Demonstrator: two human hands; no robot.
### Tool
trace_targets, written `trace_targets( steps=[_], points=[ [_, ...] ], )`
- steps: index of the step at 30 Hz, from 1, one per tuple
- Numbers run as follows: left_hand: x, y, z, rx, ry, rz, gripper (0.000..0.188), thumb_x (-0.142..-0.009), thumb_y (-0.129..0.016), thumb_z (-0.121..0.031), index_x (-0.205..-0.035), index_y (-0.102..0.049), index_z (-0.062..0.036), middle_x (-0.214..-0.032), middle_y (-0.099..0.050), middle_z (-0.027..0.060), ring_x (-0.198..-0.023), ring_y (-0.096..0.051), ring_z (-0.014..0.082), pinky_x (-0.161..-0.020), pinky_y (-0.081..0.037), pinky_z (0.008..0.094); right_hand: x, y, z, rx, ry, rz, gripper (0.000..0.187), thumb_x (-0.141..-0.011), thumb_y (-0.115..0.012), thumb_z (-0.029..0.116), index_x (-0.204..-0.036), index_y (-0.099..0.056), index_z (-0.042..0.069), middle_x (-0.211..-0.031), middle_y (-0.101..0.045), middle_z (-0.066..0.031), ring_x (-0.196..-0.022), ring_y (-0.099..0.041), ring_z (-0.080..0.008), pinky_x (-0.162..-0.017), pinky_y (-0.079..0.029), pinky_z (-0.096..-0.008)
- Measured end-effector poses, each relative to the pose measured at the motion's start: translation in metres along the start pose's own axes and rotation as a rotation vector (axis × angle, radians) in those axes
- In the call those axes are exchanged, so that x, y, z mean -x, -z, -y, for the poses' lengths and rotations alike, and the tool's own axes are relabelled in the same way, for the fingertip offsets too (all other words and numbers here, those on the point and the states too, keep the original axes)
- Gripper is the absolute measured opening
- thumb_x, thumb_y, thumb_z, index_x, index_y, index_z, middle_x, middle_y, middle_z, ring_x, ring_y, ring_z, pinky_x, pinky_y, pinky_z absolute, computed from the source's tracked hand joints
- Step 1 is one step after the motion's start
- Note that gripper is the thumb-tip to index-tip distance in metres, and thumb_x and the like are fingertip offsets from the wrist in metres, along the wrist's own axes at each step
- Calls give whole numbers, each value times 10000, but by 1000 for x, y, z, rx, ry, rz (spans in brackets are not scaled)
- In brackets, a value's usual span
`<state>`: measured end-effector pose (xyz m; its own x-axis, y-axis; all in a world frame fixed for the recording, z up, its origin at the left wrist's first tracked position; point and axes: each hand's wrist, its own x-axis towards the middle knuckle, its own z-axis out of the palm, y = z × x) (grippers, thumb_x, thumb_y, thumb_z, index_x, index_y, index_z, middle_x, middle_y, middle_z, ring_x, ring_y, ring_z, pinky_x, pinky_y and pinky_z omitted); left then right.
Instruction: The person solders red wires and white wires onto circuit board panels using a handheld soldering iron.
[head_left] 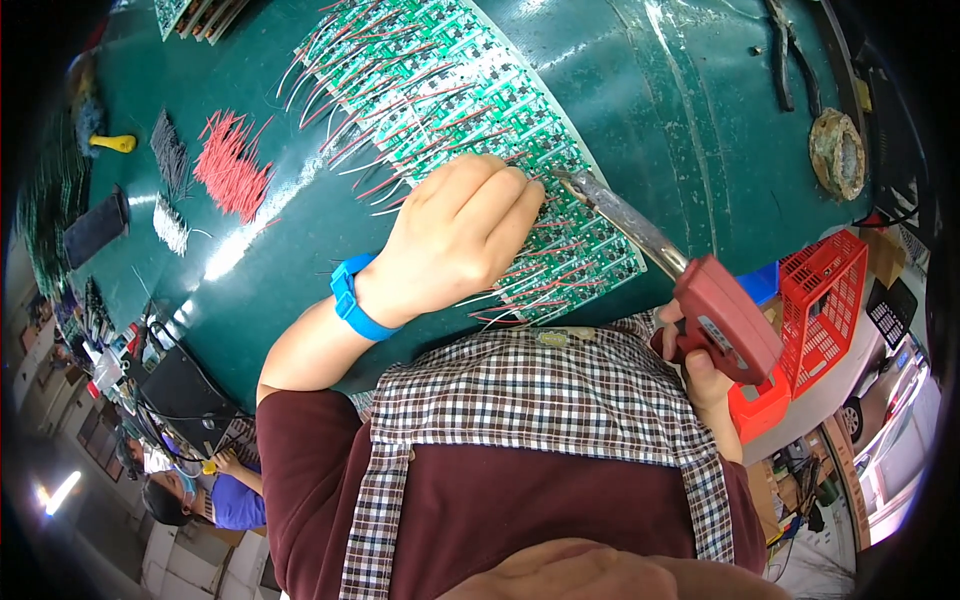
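My left hand [462, 228] rests curled on a long panel of green circuit boards [450, 80] with red and white wires soldered along its edges; its fingertips press at the panel near the iron's tip, and whether they pinch a wire is hidden. A blue wrist strap sits on that wrist. My right hand [700, 375] grips the red handle of a soldering iron [690, 290], whose metal tip [570, 180] touches the boards just right of my left fingers.
Red cut wires [232, 165] and bundles of black and white wires [170, 150] lie at the left on the green table [640, 90]. A solder sponge holder [838, 152] and pliers [790, 60] sit at the right. Red baskets [822, 290] stand beside the table. Another person [200, 495] works lower left.
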<state>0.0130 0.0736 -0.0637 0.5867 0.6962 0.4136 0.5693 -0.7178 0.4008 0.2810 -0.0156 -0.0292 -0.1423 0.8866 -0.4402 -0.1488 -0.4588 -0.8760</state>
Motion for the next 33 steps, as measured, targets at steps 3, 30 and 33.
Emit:
trace_targets(
  steps=[3, 30, 33],
  points=[
    [-2, 1, 0, 2, 13, 26, 303, -596, -551, -55, -885, -582, 30, -810, -521, 93, -728, -532, 230, -599, -445, 321, 1, 3, -2, 3, 5, 14, 824, -676, -730, 283, -1283, -256, -12, -952, -572, -163, -619, -536, -122, -517, -431, -205],
    [-2, -1, 0, -60, 3, 17, 288, -616, -549, -58, -893, -570, 17, -819, -521, 91, -740, -526, 228, -626, -445, 327, 5, -5, -3, 106, 144, -63, 694, -727, -656, 415, -1181, -390, -38, -1010, -547, -183, -535, -474, -127, -457, -383, -216],
    [-1, -1, 0, -84, -1, 3, 283, -611, -549, -65, -882, -577, 11, -816, -526, 88, -745, -528, 226, -634, -448, 330, 10, 1, -9, 54, 125, -48, 742, -717, -677, 354, -1235, -308, -28, -1019, -546, -199, -563, -504, -137, -484, -407, -220]
  ],
)
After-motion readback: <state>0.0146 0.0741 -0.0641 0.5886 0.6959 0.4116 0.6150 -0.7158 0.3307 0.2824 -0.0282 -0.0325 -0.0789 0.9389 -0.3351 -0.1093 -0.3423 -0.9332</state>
